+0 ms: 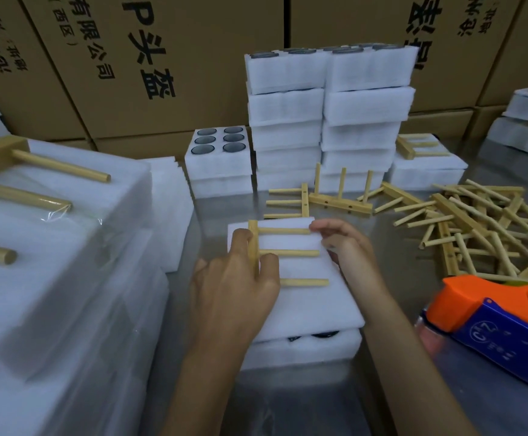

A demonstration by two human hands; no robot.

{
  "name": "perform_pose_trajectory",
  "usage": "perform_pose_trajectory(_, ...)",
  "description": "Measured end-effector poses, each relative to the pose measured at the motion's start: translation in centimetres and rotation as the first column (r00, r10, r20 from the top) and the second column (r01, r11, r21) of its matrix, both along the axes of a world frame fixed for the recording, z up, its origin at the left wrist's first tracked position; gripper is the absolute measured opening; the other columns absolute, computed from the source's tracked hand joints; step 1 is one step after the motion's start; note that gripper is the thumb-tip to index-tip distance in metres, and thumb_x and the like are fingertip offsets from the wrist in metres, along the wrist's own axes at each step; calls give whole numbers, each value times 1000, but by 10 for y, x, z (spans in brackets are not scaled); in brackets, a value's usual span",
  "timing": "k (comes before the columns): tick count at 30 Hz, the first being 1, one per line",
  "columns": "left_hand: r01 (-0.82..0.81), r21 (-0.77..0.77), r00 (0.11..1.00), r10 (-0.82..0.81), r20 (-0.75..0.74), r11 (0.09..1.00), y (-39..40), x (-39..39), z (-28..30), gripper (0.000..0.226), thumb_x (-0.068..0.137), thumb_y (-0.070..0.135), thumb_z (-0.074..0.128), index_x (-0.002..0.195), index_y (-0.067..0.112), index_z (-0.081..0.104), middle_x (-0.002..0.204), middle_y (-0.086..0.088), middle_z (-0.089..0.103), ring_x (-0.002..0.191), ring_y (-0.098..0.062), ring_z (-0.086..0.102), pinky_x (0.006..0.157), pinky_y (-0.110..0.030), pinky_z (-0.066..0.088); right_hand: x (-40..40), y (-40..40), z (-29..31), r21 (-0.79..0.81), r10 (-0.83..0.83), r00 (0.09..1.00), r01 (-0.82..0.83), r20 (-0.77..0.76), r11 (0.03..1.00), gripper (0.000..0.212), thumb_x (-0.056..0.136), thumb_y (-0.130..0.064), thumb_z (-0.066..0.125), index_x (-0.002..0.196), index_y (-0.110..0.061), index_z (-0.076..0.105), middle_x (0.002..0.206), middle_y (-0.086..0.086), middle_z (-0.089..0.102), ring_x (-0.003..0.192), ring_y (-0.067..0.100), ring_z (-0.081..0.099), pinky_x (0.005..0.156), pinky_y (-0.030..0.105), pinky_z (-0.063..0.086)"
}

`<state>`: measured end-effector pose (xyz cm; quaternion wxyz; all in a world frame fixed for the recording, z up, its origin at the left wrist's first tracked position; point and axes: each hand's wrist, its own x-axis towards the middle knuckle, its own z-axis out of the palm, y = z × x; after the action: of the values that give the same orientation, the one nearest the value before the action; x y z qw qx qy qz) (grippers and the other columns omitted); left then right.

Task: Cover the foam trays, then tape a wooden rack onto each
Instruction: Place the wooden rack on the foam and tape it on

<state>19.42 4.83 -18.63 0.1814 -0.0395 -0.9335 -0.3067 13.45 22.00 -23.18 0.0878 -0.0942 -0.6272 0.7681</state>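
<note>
A covered foam tray (306,306) lies on the metal table (287,398) in front of me, its white foam cover slightly askew over dark cups below. A wooden rack (287,253) with three pegs lies flat on the cover. My left hand (234,278) grips the rack's base bar at the left, fingers curled over it. My right hand (341,243) touches the cover's right edge near the top peg's tip; whether its fingers pinch anything I cannot tell.
An orange and blue tape dispenser (495,322) sits at the right. A heap of loose racks (476,221) lies behind it. An open foam tray of cups (220,143) and stacked foam trays (328,114) stand at the back. Finished trays with racks (52,247) fill the left. Cardboard boxes (130,58) wall the rear.
</note>
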Motion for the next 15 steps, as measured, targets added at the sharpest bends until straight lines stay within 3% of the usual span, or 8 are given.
perform_pose_trajectory(2, -58, 70, 998, 60, -28, 996, -2, -2, -3, 24, 94, 38, 41, 106, 27, 59, 56, -1, 55, 65, -24, 56, 69, -36, 48, 2, 0, 1, -28, -13, 1000, 14, 10, 1000, 30, 85, 0, 50, 94, -15, 74, 84, -3, 75, 68, 11, 70, 53, 21, 53)
perform_pose_trajectory(4, -110, 234, 987, 134, -92, 966, -6, -8, -7, 31, 91, 38, 37, 91, 23, 65, 64, 3, 59, 66, -16, 54, 59, -30, 42, 4, -1, 2, -57, -25, 1000, 25, -2, 998, 25, 87, -5, 53, 97, -17, 73, 87, -2, 76, 69, 11, 71, 52, 21, 53)
perform_pose_trajectory(6, -125, 372, 978, 178, -110, 920, -13, -18, -15, 32, 89, 36, 39, 99, 22, 67, 90, 8, 61, 88, -16, 55, 72, -27, 42, 4, -1, 3, -57, -25, 1000, 25, -4, 998, 23, 90, -10, 56, 103, -23, 72, 89, -6, 76, 71, 6, 70, 52, 20, 52)
perform_pose_trajectory(8, -140, 500, 990, 118, 75, 855, -23, -35, -28, 48, 90, 42, 41, 131, 24, 58, 128, 8, 55, 121, -14, 49, 102, -32, 41, 4, -2, 5, -62, 41, 999, -40, 23, 997, 26, 94, -18, 57, 116, -28, 66, 98, -10, 74, 85, 4, 69, 59, 20, 53)
perform_pose_trajectory(9, -144, 596, 979, 27, 201, 790, -28, -44, -36, 56, 91, 45, 43, 142, 24, 50, 144, 7, 49, 132, -15, 45, 112, -39, 36, 3, -2, 6, -76, 104, 994, -101, 40, 992, 30, 96, -20, 55, 125, -28, 61, 109, -8, 71, 96, 6, 67, 67, 21, 53)
perform_pose_trajectory(11, -172, 788, 916, -199, 349, 590, -29, -59, -50, 65, 92, 52, 49, 151, 26, 41, 155, 1, 44, 141, -20, 42, 119, -47, 31, 2, -3, 7, -72, 214, 975, -210, 56, 975, 39, 100, -24, 49, 140, -22, 52, 133, -2, 61, 120, 15, 59, 87, 26, 48)
perform_pose_trajectory(13, -172, 866, 874, -333, 354, 469, -26, -67, -57, 63, 96, 49, 48, 153, 24, 39, 155, -3, 44, 142, -25, 42, 120, -49, 30, 4, -4, 8, -31, 249, 965, -247, 87, 969, 50, 102, -31, 46, 151, -24, 38, 150, -5, 45, 135, 15, 46, 103, 29, 39)
perform_pose_trajectory(15, -140, 921, 883, -375, 283, 364, -25, -69, -59, 52, 100, 39, 47, 149, 21, 47, 150, -7, 51, 136, -26, 50, 115, -46, 38, 8, -3, 6, -87, 284, 955, -276, 88, 957, 53, 102, -36, 46, 153, -28, 34, 152, -7, 43, 135, 14, 46, 110, 34, 37)
